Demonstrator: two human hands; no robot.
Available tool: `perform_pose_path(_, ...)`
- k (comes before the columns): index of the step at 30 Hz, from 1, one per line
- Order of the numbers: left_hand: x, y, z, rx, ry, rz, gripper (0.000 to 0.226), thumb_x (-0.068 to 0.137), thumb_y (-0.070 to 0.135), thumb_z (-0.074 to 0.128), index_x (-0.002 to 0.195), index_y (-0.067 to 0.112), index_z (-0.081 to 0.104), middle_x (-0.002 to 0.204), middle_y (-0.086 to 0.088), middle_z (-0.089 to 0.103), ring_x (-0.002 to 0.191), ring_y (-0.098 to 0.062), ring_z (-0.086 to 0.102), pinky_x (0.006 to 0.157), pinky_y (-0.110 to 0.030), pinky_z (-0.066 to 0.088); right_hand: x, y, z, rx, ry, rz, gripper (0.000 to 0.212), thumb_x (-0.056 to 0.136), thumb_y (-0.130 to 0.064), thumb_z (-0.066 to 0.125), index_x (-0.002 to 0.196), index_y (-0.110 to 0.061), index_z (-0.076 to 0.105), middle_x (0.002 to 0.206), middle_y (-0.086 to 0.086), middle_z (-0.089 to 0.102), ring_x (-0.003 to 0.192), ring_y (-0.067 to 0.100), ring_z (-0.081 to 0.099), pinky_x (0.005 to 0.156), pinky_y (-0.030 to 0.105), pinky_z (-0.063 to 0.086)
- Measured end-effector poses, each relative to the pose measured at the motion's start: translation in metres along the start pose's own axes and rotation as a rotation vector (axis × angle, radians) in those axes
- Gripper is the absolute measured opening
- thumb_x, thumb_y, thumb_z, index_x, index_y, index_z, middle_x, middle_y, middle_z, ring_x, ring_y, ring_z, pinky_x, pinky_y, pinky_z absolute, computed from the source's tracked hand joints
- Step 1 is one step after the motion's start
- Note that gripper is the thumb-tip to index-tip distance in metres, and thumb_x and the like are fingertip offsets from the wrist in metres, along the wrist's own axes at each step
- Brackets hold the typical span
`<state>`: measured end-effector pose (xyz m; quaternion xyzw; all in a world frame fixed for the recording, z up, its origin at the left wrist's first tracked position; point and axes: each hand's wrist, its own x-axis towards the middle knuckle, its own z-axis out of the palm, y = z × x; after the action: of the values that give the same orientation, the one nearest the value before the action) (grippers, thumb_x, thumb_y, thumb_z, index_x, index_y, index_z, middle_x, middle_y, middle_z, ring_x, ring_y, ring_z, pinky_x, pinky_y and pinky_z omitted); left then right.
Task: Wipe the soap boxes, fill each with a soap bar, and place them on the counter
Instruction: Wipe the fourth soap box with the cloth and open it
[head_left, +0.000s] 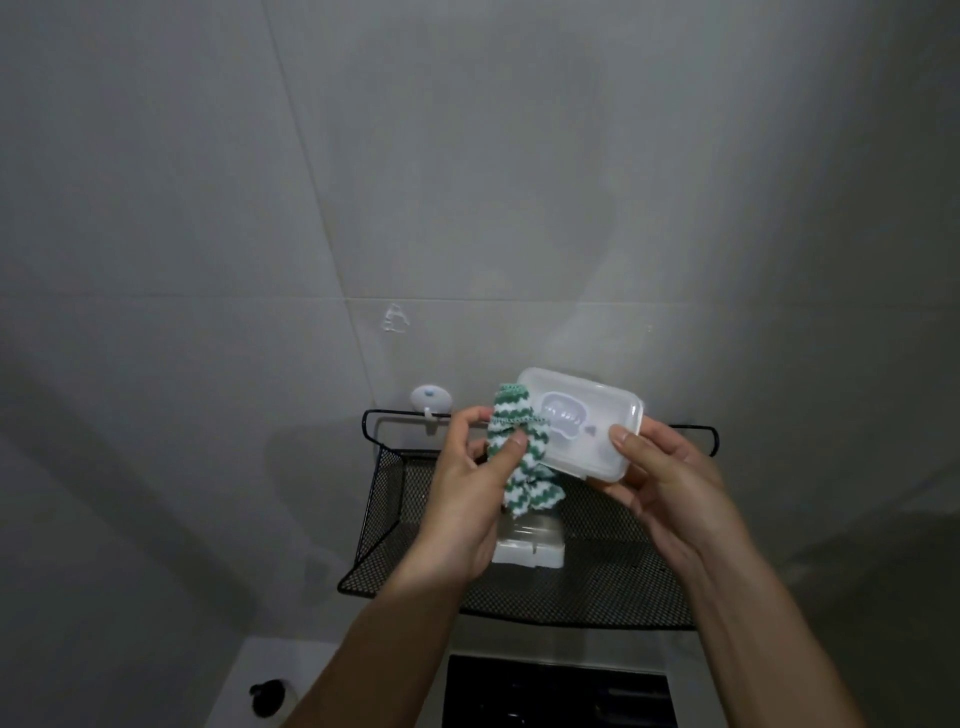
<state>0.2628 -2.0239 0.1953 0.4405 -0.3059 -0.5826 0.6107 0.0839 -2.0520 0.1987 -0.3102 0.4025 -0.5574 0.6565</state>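
A clear soap box (582, 422) is held up in front of the tiled wall (467, 182), above a black mesh shelf (613, 561), by the right hand (660, 478), whose grip is clamped on its right end with the thumb on top. A green and white cloth (519, 452) is pinched in the left hand (467, 499) and pressed against the box's left end, both forearms reaching up from below. A second soap box (530, 545) lies on the shelf beneath the cloth.

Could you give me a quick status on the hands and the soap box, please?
Left hand grips striped cloth against soap box. Right hand holds box, lid closed. Second box on mesh shelf. Nothing obstructing.
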Motion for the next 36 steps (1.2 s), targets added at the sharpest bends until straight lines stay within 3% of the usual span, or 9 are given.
perform_pose_path(5, 0.011, 0.008, -0.009, -0.071, 0.009, -0.040, 0.041, 0.076, 0.008, 0.074, 0.114, 0.015, 0.061, 0.103, -0.019, 0.073, 0.087, -0.032, 0.072, 0.077, -0.048, 0.061, 0.002, -0.005, -0.004, -0.119, -0.072, 0.006, 0.061, 0.060, -0.009, 0.080, 0.117, -0.022, 0.064, 0.100, 0.010, 0.078, 0.089, 0.025, 0.075, 0.071, 0.038, 0.063)
perform_pose_path(9, 0.026, 0.031, -0.018, 0.117, -0.085, -0.045, 0.031, 0.077, 0.002, 0.075, 0.102, 0.020, 0.071, 0.102, -0.013, 0.075, 0.083, -0.027, 0.073, 0.071, -0.038, 0.059, 0.004, -0.018, -0.007, -0.214, -0.195, 0.101, 0.036, 0.068, -0.028, 0.078, 0.101, -0.012, 0.075, 0.100, 0.009, 0.077, 0.086, 0.021, 0.075, 0.066, 0.031, 0.060)
perform_pose_path(12, 0.033, 0.049, -0.019, 0.342, -0.168, 0.004, 0.035, 0.072, 0.009, 0.080, 0.102, 0.024, 0.075, 0.110, -0.010, 0.074, 0.094, -0.027, 0.073, 0.078, -0.036, 0.058, 0.007, -0.024, -0.007, -0.360, -0.246, 0.161, 0.046, 0.068, -0.032, 0.079, 0.105, -0.004, 0.071, 0.098, 0.015, 0.076, 0.080, 0.023, 0.074, 0.065, 0.034, 0.062)
perform_pose_path(15, 0.033, 0.055, -0.011, 0.485, -0.241, 0.090, 0.035, 0.078, 0.011, 0.079, 0.109, 0.027, 0.075, 0.107, 0.001, 0.076, 0.098, -0.019, 0.073, 0.082, -0.030, 0.059, 0.008, -0.024, -0.004, -0.433, -0.321, 0.177, 0.051, 0.068, -0.026, 0.080, 0.113, -0.003, 0.070, 0.103, 0.021, 0.075, 0.085, 0.030, 0.073, 0.071, 0.041, 0.063)
perform_pose_path(19, 0.031, 0.052, -0.002, 0.517, -0.201, 0.142, 0.038, 0.085, 0.011, 0.076, 0.121, 0.023, 0.071, 0.107, -0.001, 0.076, 0.100, -0.020, 0.072, 0.088, -0.035, 0.058, 0.009, -0.023, -0.003, -0.358, -0.307, 0.121, 0.040, 0.068, -0.018, 0.079, 0.105, -0.003, 0.073, 0.099, 0.022, 0.075, 0.077, 0.030, 0.074, 0.062, 0.038, 0.063)
perform_pose_path(25, 0.014, 0.043, 0.004, 0.650, -0.093, 0.269, 0.043, 0.088, 0.018, 0.074, 0.130, 0.018, 0.065, 0.114, 0.006, 0.073, 0.098, -0.001, 0.069, 0.082, -0.015, 0.055, 0.006, -0.016, -0.003, -0.297, -0.222, 0.101, 0.051, 0.071, -0.017, 0.074, 0.117, 0.004, 0.066, 0.104, 0.025, 0.074, 0.084, 0.035, 0.075, 0.074, 0.049, 0.060)
perform_pose_path(29, -0.001, 0.035, 0.005, 0.746, -0.059, 0.324, 0.042, 0.090, 0.021, 0.071, 0.132, 0.019, 0.064, 0.120, 0.008, 0.071, 0.102, 0.002, 0.067, 0.088, -0.018, 0.054, 0.006, -0.014, -0.004, -0.232, -0.156, 0.077, 0.053, 0.069, -0.015, 0.075, 0.117, 0.005, 0.065, 0.103, 0.025, 0.074, 0.083, 0.033, 0.076, 0.067, 0.043, 0.064)
perform_pose_path(36, -0.017, 0.024, 0.005, 0.850, 0.013, 0.411, 0.041, 0.090, 0.022, 0.071, 0.130, 0.023, 0.065, 0.120, 0.012, 0.070, 0.102, 0.007, 0.064, 0.085, -0.005, 0.047, 0.005, -0.016, -0.004, -0.139, -0.092, 0.015, 0.041, 0.069, -0.014, 0.074, 0.106, 0.001, 0.068, 0.095, 0.022, 0.076, 0.078, 0.031, 0.076, 0.064, 0.043, 0.064)
